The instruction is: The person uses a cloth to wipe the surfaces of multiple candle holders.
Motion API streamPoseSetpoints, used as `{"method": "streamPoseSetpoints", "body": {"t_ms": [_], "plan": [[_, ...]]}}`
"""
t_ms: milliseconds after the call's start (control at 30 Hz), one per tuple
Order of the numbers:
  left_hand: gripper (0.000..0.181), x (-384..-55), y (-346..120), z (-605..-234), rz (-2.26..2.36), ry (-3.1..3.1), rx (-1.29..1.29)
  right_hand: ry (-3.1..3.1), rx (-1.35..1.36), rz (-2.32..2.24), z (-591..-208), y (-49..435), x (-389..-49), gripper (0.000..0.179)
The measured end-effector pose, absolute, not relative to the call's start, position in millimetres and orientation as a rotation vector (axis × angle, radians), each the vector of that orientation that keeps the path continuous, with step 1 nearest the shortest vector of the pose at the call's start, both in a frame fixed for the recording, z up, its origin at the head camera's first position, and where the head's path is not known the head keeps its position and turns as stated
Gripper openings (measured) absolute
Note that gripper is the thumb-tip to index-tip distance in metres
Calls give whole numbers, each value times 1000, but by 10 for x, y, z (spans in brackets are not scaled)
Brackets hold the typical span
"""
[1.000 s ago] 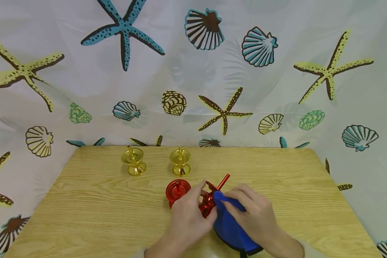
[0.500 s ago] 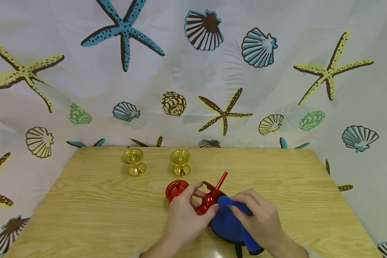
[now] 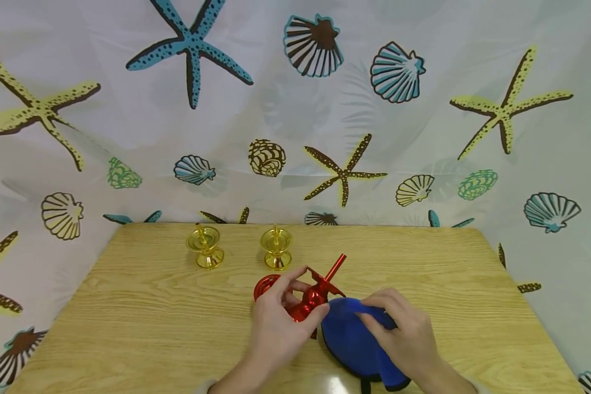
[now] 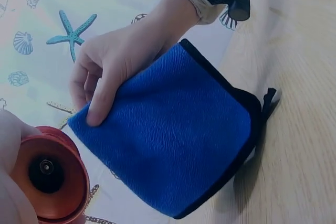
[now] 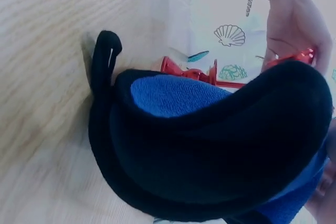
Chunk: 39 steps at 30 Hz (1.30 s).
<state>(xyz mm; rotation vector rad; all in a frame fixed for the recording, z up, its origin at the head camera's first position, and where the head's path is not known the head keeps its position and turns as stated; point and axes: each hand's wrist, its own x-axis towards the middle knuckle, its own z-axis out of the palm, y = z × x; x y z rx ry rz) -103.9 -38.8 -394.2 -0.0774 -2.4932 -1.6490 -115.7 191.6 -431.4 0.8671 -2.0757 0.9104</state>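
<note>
In the head view, my left hand (image 3: 276, 323) grips a shiny red candle holder (image 3: 315, 295) by its stem. The holder tilts, its spike pointing up and right. My right hand (image 3: 407, 328) pinches the top edge of a blue cloth (image 3: 349, 339) with black trim. From the left wrist, the holder's hollow underside (image 4: 60, 203) faces the camera, apart from the hanging cloth (image 4: 173, 129). The right wrist view shows the cloth's dark trimmed side (image 5: 210, 166) with a black loop (image 5: 105, 61). A second red candle holder (image 3: 266, 285) stands behind my left hand, partly hidden.
Two gold candle holders (image 3: 206, 249) (image 3: 276, 250) stand upright toward the back of the wooden table (image 3: 143, 328). A white curtain (image 3: 295, 109) printed with shells and starfish hangs behind the table.
My left hand has turned and drawn the red candle holder slightly left, away from the cloth. My right hand has shifted right with the cloth, which no longer wraps the holder's stem.
</note>
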Motion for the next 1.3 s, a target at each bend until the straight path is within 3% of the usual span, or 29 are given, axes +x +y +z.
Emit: {"method": "streamPoseSetpoints", "body": {"t_ms": [33, 167, 200, 400, 667, 833, 1300], "plan": [[67, -1047, -397, -3944, -1640, -2482, -82, -2087, 848, 915, -4311, 1937, -1151, 14], [68, -1061, -440, -3958, -1593, -2457, -124, -2161, 755, 927, -4285, 2014, -1127, 42], [69, -1060, -449, -3963, -1571, -2452, -148, -2190, 727, 932, -4277, 2030, -1120, 42], [70, -1045, -475, -4008, -1314, -2416, -317, -2373, 510, 1062, -4199, 2127, -1109, 26], [52, -1059, -485, -4091, -1095, -2279, -686, -2438, 411, 1321, -4069, 2287, -1290, 16], [43, -1059, -465, -4132, -1045, -2247, -877, -2448, 488, 1366, -4002, 2294, -1365, 16], [38, -1086, -444, -4190, -909, -2291, -969, -2399, 884, 1478, -3892, 2243, -1436, 17]]}}
